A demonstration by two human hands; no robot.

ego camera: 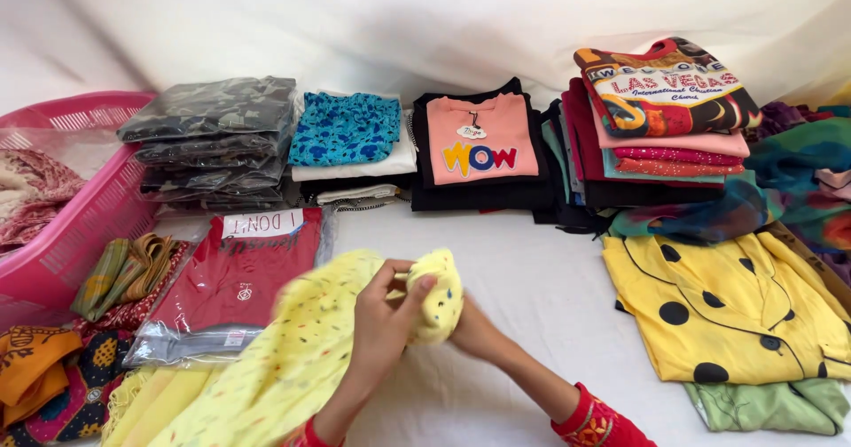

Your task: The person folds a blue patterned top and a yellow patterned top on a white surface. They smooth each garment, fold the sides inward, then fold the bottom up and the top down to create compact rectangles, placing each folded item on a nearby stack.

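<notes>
Both hands work a pale yellow speckled cloth (292,358) at near centre, over a white sheet (532,296). Left hand (386,314) is closed on a bunched end of it; right hand (465,327), partly hidden behind the bunch, grips the same end. The rest of the cloth trails near left. Pink basket (80,216) stands far left; a polka-dot garment (736,314) lies right, well apart.
</notes>
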